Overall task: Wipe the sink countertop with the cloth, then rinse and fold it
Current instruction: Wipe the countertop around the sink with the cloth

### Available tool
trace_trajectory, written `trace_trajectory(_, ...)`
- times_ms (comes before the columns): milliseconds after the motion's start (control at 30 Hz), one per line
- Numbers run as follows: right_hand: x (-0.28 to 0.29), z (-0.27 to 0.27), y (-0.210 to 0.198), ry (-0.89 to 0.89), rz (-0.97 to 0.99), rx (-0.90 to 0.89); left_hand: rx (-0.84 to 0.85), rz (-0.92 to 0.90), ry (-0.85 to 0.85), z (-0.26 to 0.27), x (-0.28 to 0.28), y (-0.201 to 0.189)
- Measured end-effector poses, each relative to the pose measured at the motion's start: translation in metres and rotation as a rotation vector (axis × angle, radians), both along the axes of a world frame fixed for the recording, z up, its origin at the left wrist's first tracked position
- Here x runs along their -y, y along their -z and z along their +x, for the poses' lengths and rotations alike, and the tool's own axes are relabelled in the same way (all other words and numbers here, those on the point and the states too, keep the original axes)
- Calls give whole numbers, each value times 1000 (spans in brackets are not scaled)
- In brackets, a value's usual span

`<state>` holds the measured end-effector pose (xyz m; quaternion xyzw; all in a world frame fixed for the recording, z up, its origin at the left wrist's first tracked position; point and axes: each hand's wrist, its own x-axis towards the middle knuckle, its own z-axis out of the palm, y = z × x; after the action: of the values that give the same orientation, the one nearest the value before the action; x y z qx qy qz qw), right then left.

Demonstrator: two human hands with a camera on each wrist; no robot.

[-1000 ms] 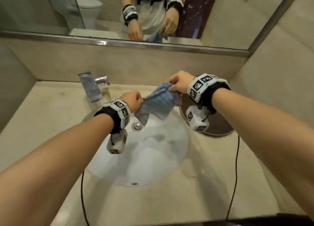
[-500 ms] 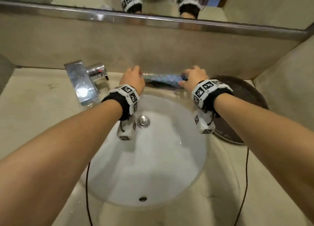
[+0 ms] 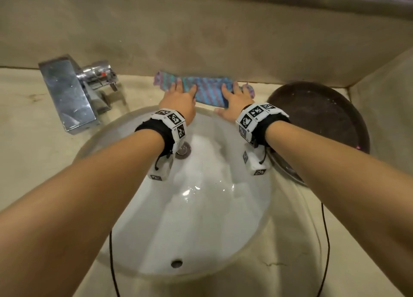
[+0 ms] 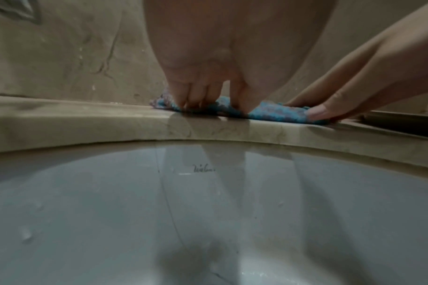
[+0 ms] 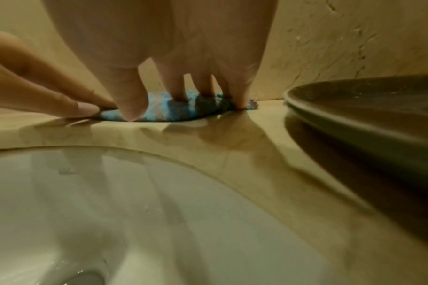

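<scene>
A blue and pink striped cloth (image 3: 206, 90) lies flat on the beige countertop (image 3: 24, 122) behind the white sink basin (image 3: 201, 218), against the back wall. My left hand (image 3: 180, 99) presses its left part with straight fingers (image 4: 183, 96). My right hand (image 3: 234, 100) presses its right part the same way, fingers (image 5: 173, 84) spread on the cloth (image 5: 159, 110). In the left wrist view the cloth (image 4: 269, 113) shows under both hands at the counter's edge. Neither hand curls round the cloth.
A chrome faucet (image 3: 73, 91) stands left of the cloth, its spout over the basin rim. A dark round tray (image 3: 319, 115) sits on the counter right of my right hand, close to the side wall. Cables hang from both wrists over the basin.
The cloth was held up over the basin between both hands a second ago. It now lies flat on the counter behind the sink, and both hands have opened onto it.
</scene>
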<state>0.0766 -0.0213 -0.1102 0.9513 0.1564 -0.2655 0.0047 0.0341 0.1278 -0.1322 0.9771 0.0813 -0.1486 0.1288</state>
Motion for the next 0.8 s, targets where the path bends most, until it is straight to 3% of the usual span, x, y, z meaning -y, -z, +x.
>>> trace_trajectory(400,-84,-20,-3,-235,65,-5,-24,86,-237,-44,-71,4)
trace_trajectory(800,-63,-22,-8,-337,55,-11,-53,104,-262,-50,-64,6)
